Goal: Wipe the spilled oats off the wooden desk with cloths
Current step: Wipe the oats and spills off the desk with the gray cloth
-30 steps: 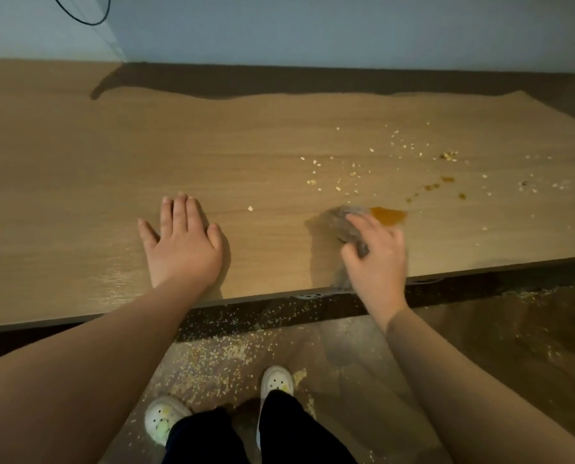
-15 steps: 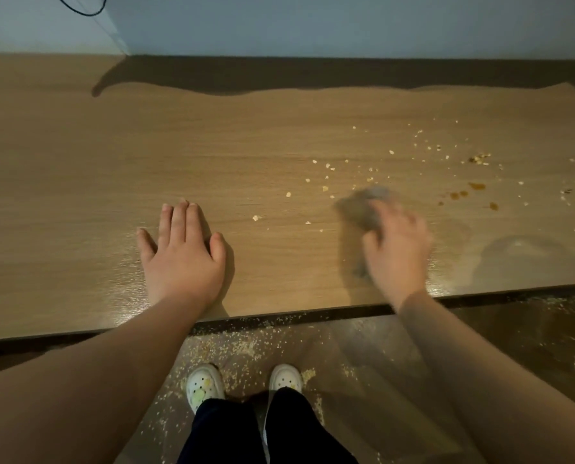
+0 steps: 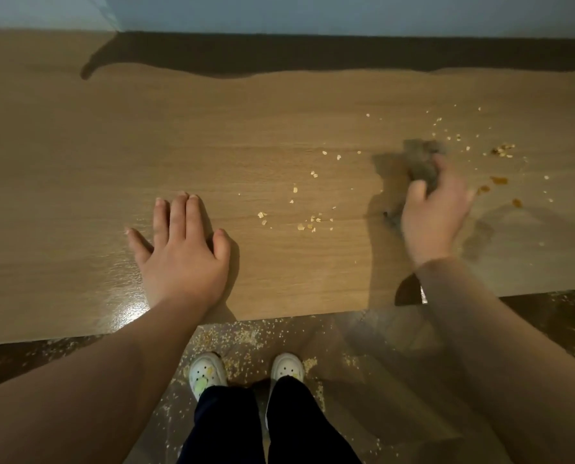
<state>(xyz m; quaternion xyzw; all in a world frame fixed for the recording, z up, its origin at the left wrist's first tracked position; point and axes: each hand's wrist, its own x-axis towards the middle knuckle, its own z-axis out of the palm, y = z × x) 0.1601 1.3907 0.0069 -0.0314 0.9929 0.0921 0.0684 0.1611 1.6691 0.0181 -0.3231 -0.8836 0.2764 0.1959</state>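
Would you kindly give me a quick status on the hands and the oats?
Left hand flat on desk. Right hand grips cloth. Oats and brown spots on desk. Nothing in the way.

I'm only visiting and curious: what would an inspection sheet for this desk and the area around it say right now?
Surface: wooden desk, wet-looking patch near the right front edge.
Job's things: grey cloth, bunched; oats scattered between the hands and beyond the cloth.
Clutter: brown spots right of the cloth.
Hands: left hand flat on the desk, fingers straight; right hand grips the cloth, blurred.
Cables: nothing seen.
Surroundings: more oats on the floor around white shoes; pale wall behind.
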